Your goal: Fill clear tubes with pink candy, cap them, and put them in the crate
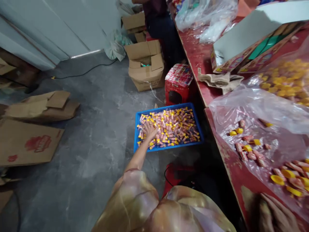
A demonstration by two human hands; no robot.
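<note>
My left hand (150, 130) reaches down into a blue tray (169, 149) on the floor. Its fingers are spread over a heap of small clear tubes (172, 124) with yellow caps and pinkish contents, and I see nothing gripped in them. At the lower right, my right hand (277, 212) rests on the red table's edge, fingers stretched out and partly cut off by the frame. Close by it, loose yellow caps (277, 179) and pink-white candy-like pieces (241, 151) lie on a clear plastic sheet (260, 174).
A red stool (179, 80) and an open cardboard box (146, 69) stand beyond the tray. Flattened cartons (31, 141) lie on the left. The red table (193, 51) bears a bag of yellow caps (285, 80) and a display box (256, 42). Another person (158, 19) sits at the back.
</note>
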